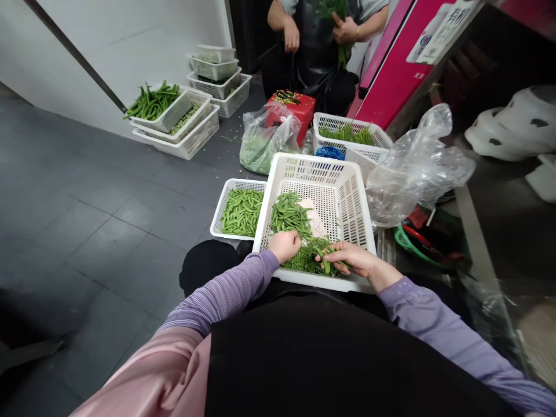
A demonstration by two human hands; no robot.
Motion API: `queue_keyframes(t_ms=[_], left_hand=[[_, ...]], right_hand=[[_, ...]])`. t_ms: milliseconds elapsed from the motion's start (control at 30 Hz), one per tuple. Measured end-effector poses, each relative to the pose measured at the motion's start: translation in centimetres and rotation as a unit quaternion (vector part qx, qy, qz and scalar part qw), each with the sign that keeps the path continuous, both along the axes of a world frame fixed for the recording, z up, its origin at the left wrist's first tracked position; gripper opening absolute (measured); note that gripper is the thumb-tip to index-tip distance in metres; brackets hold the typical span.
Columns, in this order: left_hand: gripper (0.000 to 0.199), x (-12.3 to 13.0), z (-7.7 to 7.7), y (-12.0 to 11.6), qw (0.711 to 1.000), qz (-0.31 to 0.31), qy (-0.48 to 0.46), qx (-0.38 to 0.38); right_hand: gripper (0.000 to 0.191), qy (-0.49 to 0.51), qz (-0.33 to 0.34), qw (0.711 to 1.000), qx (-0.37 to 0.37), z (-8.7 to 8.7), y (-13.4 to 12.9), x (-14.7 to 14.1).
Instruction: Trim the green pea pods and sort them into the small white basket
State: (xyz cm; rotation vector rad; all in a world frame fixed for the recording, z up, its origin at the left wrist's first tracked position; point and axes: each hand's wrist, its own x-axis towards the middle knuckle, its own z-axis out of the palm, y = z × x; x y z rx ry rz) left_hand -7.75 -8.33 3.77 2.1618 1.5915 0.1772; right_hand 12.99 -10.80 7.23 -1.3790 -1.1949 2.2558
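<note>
A large white basket (357,200) rests on my lap. Inside it are a heap of green pods (290,213) at the left and a pile of thin green trimmings (304,258) along the near side. My left hand (284,246) is closed above the basket's near left part, beside the pods; whatever its fingers pinch is too small to make out. Over the trimmings, at the near right, my right hand (347,258) holds a few green pods (326,264) between its fingers. A smaller white basket (216,219) full of pods (242,212) stands against the large one's left side.
Stacked white baskets (185,145) with green vegetables stand at the back left. Ahead are a plastic bag of greens (260,147), a red stool (306,110) and another white basket (382,140). A person (319,40) sits beyond, holding greens. A clear bag (417,168) lies right.
</note>
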Motion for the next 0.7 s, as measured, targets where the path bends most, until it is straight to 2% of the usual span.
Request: queue_keyframes(t_ms=[100,200,300,333,367,400,467,500,533,600,667,700], left_hand=[[0.031,0.3,0.5,-0.8,0.998,-0.036,0.007,0.055],[0.043,0.9,1.1,-1.7,0.98,-0.157,-0.012,0.122],[0.028,1.3,0.9,-1.7,0.955,-0.261,0.021,0.141],[0.026,1.4,0.6,-1.5,0.951,-0.276,0.039,0.136],[0.025,1.5,0.4,-1.3,0.949,-0.282,0.057,0.128],[0.024,1.5,0.1,-1.1,0.949,-0.284,0.071,0.118],[0.021,1.4,-0.4,-0.8,0.952,-0.277,0.087,0.098],[0.02,1.4,-0.5,-0.7,0.954,-0.273,0.087,0.085],[0.02,1.3,-0.6,-0.7,0.957,-0.272,0.083,0.067],[0.02,1.2,-0.5,-0.7,0.962,-0.266,0.055,0.026],[0.022,1.0,-0.3,-0.5,0.973,-0.231,-0.012,-0.022],[0.024,1.0,-0.2,-0.4,0.977,-0.199,-0.061,-0.052]], right_hand=[[0.03,-0.008,0.037,0.999,0.006,-0.5,0.0,0.2],[0.031,-0.034,0.043,0.998,0.034,-1.1,0.3,0.3],[0.031,-0.118,0.114,0.982,0.097,-1.6,0.9,0.2],[0.03,-0.185,0.143,0.962,0.14,-1.7,1.2,0.1],[0.028,-0.273,0.162,0.928,0.197,-1.7,1.4,0.0],[0.026,-0.369,0.169,0.876,0.261,-1.8,1.7,-0.1],[0.026,-0.512,0.16,0.753,0.382,-1.7,2.2,-0.3],[0.026,-0.535,0.159,0.712,0.427,-1.7,2.4,-0.5],[0.025,-0.522,0.174,0.697,0.459,-1.7,2.5,-0.6],[0.021,-0.436,0.227,0.722,0.488,-1.8,2.5,-0.8],[0.016,-0.333,0.24,0.777,0.477,-2.2,2.2,-1.1],[0.016,-0.287,0.216,0.816,0.453,-2.4,2.0,-1.2]])
